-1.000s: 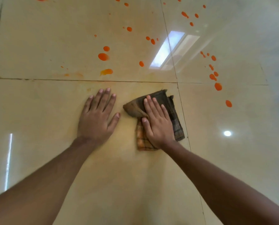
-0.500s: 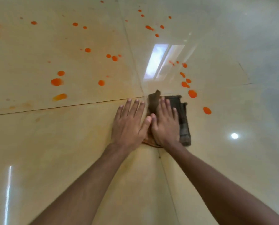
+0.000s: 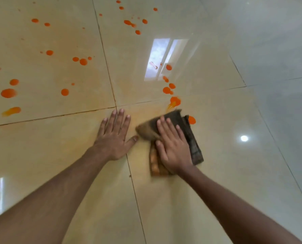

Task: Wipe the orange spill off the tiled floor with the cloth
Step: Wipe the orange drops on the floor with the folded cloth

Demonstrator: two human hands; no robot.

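A folded dark brown cloth [image 3: 190, 138] with an orange-stained edge lies on the glossy beige tiled floor [image 3: 164, 199]. My right hand [image 3: 173, 147] presses flat on it with straight fingers. The cloth's far edge touches a smeared orange blot [image 3: 174, 102], and another orange drop [image 3: 192, 120] sits at its right corner. My left hand [image 3: 114, 138] rests flat on the bare tile just left of the cloth, fingers spread. Several orange drops [image 3: 83, 61] are scattered over the tiles beyond both hands, with bigger ones at the far left [image 3: 8, 93].
Grout lines cross just beyond my left fingertips [image 3: 115, 106]. A bright window reflection [image 3: 162, 59] and a lamp glare [image 3: 244, 138] shine on the floor. The tiles near me carry a faint orange film.
My right hand has slid the cloth to the right, away from my left hand, and smeared the orange blot at its far edge. The view has shifted, and my left hand stays flat on the tile.
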